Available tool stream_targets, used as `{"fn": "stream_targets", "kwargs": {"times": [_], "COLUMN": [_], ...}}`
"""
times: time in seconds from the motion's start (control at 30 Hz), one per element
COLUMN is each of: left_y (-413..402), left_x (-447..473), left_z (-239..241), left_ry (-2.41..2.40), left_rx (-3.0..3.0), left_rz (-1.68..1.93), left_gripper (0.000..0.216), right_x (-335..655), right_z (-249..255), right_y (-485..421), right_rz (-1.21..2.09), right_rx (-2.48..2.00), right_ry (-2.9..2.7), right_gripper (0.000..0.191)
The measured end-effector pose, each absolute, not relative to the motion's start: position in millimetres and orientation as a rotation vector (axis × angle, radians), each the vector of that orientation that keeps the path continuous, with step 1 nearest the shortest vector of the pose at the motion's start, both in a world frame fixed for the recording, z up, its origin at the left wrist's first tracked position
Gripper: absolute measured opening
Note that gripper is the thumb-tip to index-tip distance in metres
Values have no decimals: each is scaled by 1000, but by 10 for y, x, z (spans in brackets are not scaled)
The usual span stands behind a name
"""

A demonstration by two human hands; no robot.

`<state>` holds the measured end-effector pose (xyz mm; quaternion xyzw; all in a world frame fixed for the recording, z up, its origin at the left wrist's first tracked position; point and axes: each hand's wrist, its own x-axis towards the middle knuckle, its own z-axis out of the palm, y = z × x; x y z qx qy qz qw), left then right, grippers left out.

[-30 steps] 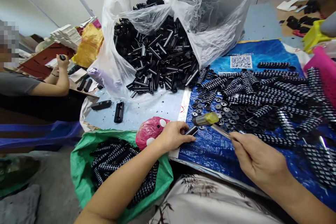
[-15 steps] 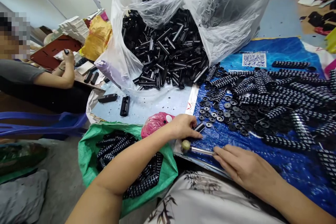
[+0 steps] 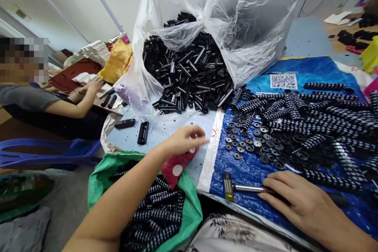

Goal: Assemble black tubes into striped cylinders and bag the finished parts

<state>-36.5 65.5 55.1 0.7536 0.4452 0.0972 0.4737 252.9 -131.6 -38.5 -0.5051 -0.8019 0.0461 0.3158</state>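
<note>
My left hand (image 3: 187, 139), slightly blurred, hovers over a pink bag with white dots (image 3: 172, 171); its fingers reach to the right, apart, and I see nothing in them. A small hammer (image 3: 248, 188) lies low over the blue sheet (image 3: 215, 179) near the table's front edge, its two-ended head to the left. My right hand (image 3: 298, 199) grips the hammer's dark handle, palm down. Beyond the hammer are several small black discs (image 3: 240, 149) and a pile of black rollers with pale studs (image 3: 298, 125).
A clear plastic bag (image 3: 251, 47) full of black pieces (image 3: 189, 75) stands at the back. Two black pieces lie on the table, one of them upright-looking (image 3: 143, 132). A green sack (image 3: 193, 201) of studded rollers is at front left. Another person (image 3: 59, 96) works at far left.
My left hand has moved left, away from a black tube piece by the hammer, which no longer shows there. The hammer has turned and shifted right with my right hand. My view has tilted up.
</note>
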Motion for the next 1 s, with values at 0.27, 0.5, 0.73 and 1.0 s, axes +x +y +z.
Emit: {"fn": "stream_targets", "kwargs": {"times": [0.27, 0.5, 0.73, 1.0], "left_y": [1641, 1492, 586, 36], "left_x": [596, 420, 203, 252], "left_z": [226, 272, 293, 262], "left_ry": [1611, 1553, 1270, 1067], "left_rx": [1802, 1647, 1300, 635], "left_rz": [717, 704, 753, 637], "left_gripper": [16, 18, 25, 36], "right_x": [2568, 3232, 3497, 3426], "right_z": [-229, -93, -112, -115], "right_y": [-1280, -863, -254, -272], "right_rz": [254, -177, -87, -54], "right_rx": [-1430, -1825, -1985, -2070], "right_ry": [-2143, -1916, -2088, -2096], "right_gripper": [15, 23, 15, 9]}}
